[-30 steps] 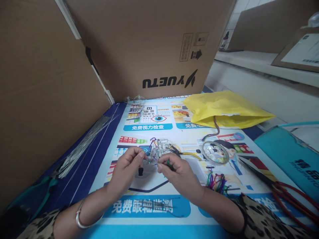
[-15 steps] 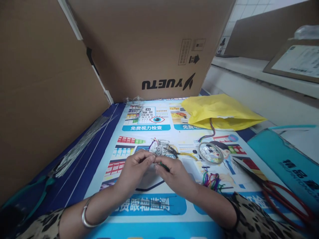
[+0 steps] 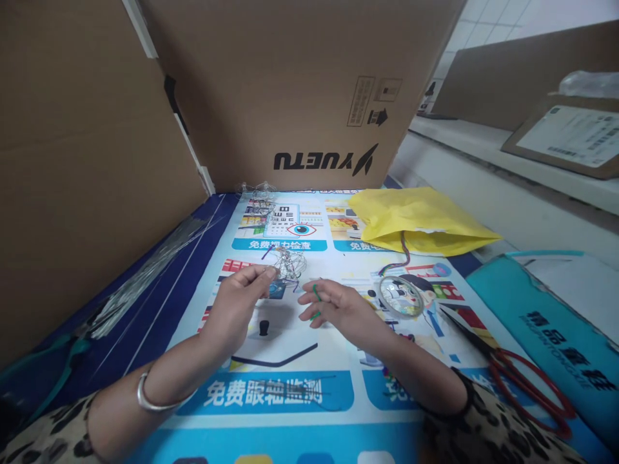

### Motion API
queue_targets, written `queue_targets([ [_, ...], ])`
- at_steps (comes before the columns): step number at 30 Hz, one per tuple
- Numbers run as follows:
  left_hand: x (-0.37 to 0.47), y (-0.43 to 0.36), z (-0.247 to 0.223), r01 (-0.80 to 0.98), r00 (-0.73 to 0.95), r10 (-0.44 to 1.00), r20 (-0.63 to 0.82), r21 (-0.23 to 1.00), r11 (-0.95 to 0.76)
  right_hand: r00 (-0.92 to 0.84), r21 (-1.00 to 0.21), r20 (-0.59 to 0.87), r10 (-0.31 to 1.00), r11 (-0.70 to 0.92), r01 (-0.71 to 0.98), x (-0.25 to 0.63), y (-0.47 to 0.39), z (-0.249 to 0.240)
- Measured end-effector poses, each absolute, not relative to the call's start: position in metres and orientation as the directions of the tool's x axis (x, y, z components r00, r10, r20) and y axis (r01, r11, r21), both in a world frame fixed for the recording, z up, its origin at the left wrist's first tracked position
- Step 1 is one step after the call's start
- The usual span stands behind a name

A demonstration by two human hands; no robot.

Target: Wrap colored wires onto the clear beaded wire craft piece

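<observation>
My left hand [image 3: 244,296] is closed in a pinch at the near side of a tangled silver wire piece [image 3: 290,263] with a bit of purple cord on it. The wire piece stands out beyond the thumb and fingertips. To its right, my right hand [image 3: 338,309] is raised with fingers spread and slightly bent. A thin green cord [image 3: 316,293] runs across those fingers; how it is gripped I cannot tell. Behind my right wrist, a bunch of coloured cords is mostly hidden. A round clear dish [image 3: 401,298] with small bits in it lies beyond that hand.
Red-handled scissors [image 3: 532,386] lie at right beside a teal box [image 3: 546,322]. A yellow pouch [image 3: 420,216] has a braided cord [image 3: 403,248] coming out. Silver wires [image 3: 149,270] and teal-handled pliers [image 3: 53,374] lie left. Cardboard [image 3: 290,84] walls the back.
My hands have parted, the left moving left with the wire piece. My right hand has opened out its fingers, showing the green cord. A yellow-and-dark item beside the wire no longer shows.
</observation>
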State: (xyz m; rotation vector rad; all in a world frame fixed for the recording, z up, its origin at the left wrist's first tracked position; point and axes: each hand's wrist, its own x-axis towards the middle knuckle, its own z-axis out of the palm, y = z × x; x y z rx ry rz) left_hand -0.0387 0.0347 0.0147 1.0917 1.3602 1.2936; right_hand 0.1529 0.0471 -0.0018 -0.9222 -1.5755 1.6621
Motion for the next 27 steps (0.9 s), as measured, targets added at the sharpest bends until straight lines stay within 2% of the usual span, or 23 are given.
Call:
queue_targets([
  [7, -0.033, 0.03, 0.004, 0.037, -0.1, 0.993, -0.065, 0.997, 0.069, -0.472, -0.982, -0.071, 0.879, 0.021, 0.188, 0.156, 0.049, -0.007],
  [10, -0.03, 0.027, 0.001, 0.086, -0.052, 0.998, -0.042, 0.995, 0.046, -0.472, -0.947, 0.025, 0.881, 0.172, 0.271, 0.158, 0.049, -0.003],
  [13, -0.027, 0.025, -0.001, 0.1, -0.036, 0.998, -0.046, 0.994, 0.05, -0.46, -0.849, 0.096, 0.883, 0.314, 0.426, 0.155, 0.046, 0.006],
  [15, -0.026, 0.025, 0.0, 0.094, -0.037, 0.998, -0.058, 0.994, 0.062, -0.407, -0.743, 0.099, 0.908, 0.339, 0.578, 0.152, 0.045, 0.011],
  [17, -0.025, 0.024, 0.0, 0.103, -0.032, 0.998, -0.06, 0.993, 0.063, -0.396, -0.593, 0.179, 0.901, 0.42, 0.687, 0.149, 0.045, 0.012],
  [21, -0.023, 0.024, 0.001, 0.141, -0.038, 0.998, -0.046, 0.989, 0.051, -0.529, -0.292, 0.424, 0.735, 0.664, 0.689, 0.147, 0.047, 0.007],
  [25, -0.021, 0.021, 0.004, 0.141, -0.049, 0.998, -0.044, 0.989, 0.051, -0.549, -0.027, 0.51, 0.662, 0.65, 0.76, 0.145, 0.046, 0.008],
  [27, -0.019, 0.02, 0.006, 0.124, -0.049, 0.997, -0.058, 0.99, 0.063, -0.557, 0.06, 0.538, 0.632, 0.631, 0.774, 0.143, 0.044, 0.01],
])
